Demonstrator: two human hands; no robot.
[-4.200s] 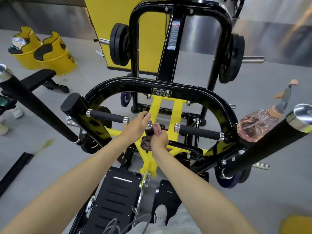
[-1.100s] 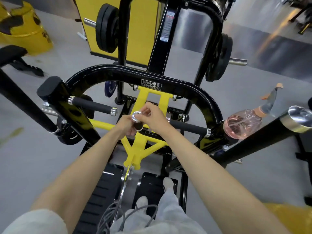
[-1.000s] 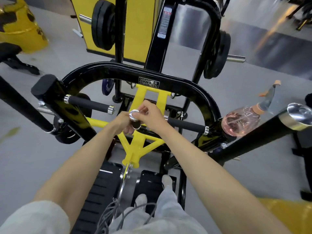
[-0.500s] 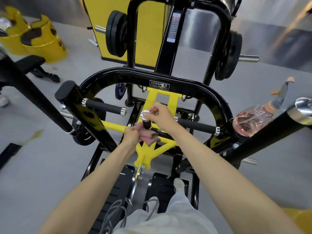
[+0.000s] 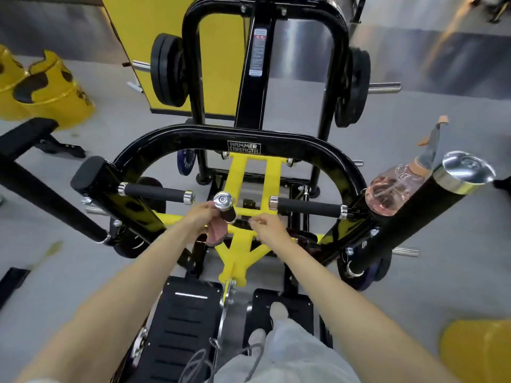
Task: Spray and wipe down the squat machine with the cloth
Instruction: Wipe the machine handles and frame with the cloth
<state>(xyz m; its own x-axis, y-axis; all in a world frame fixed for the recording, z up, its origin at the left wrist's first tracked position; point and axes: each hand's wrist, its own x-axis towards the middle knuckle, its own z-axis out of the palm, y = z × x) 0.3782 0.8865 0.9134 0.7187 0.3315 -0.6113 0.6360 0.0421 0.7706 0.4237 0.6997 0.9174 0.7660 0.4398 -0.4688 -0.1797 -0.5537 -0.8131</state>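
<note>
Gripping pink cloth [image 5: 216, 234] in left hand [image 5: 197, 220] beside chrome-capped foam handle [image 5: 226, 208] | right hand [image 5: 270, 229]: grasp unclear

Both arms out fwd, L hand [image 5: 200, 218] curled on cloth [image 5: 217, 234], R hand [image 5: 269, 228] loosely bent alongside.

Grey floor [image 5: 83, 275], yellow barrels [image 5: 52, 98] left, yellow panel [image 5: 218, 51] behind, brushed-metal wall [image 5: 55, 31], black bench [image 5: 27, 134]

Grey floor [image 5: 442, 286] under the squat machine [image 5: 243, 139], yellow barrels [image 5: 52, 98] and a black bench [image 5: 27, 134] at left.
</note>
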